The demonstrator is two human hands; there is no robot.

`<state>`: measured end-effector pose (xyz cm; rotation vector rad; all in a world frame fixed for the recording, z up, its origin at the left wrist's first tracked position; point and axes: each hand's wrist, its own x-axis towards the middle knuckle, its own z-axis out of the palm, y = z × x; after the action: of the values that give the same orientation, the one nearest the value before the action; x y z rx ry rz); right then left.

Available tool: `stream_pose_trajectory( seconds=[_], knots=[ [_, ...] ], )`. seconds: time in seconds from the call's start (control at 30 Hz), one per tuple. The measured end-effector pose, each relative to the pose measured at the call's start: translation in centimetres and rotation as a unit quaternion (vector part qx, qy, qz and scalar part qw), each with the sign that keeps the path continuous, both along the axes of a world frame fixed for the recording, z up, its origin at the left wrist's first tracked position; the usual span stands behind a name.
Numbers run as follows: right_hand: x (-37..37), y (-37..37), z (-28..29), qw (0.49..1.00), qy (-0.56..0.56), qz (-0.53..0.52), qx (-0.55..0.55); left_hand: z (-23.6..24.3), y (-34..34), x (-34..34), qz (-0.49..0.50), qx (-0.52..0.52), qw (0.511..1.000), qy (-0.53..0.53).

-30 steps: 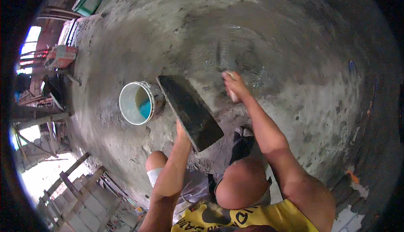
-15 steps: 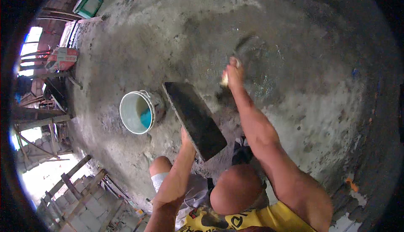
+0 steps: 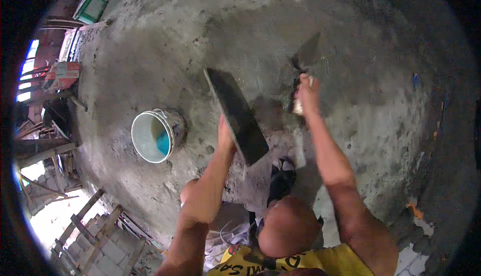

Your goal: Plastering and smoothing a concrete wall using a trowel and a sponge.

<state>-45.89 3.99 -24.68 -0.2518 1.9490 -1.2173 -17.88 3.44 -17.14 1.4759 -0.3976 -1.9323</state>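
My left hand (image 3: 225, 134) is closed on a dark rectangular board, like a plasterer's float (image 3: 236, 115), held tilted on edge over the cement floor. Its grip is hidden behind the board. In my right hand (image 3: 309, 95) is a pointed trowel (image 3: 307, 53); a pale handle end (image 3: 298, 106) sticks out below the fist. The trowel's dark blade points away and to the right, over the damp grey cement (image 3: 260, 35). I cannot tell whether the blade touches the surface.
A white bucket (image 3: 178, 128) with something blue inside stands to the left. Along the far left are a red and white sack (image 3: 62, 75), wooden beams (image 3: 47, 153) and a green-framed item (image 3: 91, 8). My dark-shod foot (image 3: 282, 176) rests on the floor below the board.
My right hand has moved right, and the trowel blade now shows clearly. The float in my left hand has shifted a little farther away. The view has shifted slightly.
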Motion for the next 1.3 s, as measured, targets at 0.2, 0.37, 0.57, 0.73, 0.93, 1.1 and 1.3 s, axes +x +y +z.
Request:
stream_pose_trajectory(
  seconds=[0.2,0.37,0.57,0.73,0.93,1.1,1.3],
  knots=[
    [-13.5,-1.2,6.3,0.865,0.404,0.222,0.198,-4.3,-3.8,-5.6,0.001,-0.017,0.994,0.105],
    [-15.0,-0.4,5.1,0.736,0.435,0.452,0.254,-8.7,-5.0,-10.5,-0.065,-0.056,0.993,0.082],
    [-6.3,4.0,4.2,0.839,0.218,0.473,0.159,-8.7,-3.7,-15.4,-0.091,-0.080,0.993,0.010],
    [-2.3,4.0,4.9,0.907,-0.047,0.396,0.136,-8.1,-4.2,-14.5,-0.096,-0.097,0.990,-0.036],
    [-1.2,7.6,5.3,0.942,-0.143,0.303,0.035,-2.5,-3.4,-13.0,-0.120,-0.070,0.990,-0.014],
    [1.5,9.3,19.2,0.944,-0.162,0.287,0.035,3.1,1.4,-4.7,0.001,-0.104,0.973,0.204],
    [13.3,12.0,35.0,0.916,0.040,0.398,-0.016,-1.7,-3.0,-0.6,-0.018,-0.173,0.944,0.279]
  ],
)
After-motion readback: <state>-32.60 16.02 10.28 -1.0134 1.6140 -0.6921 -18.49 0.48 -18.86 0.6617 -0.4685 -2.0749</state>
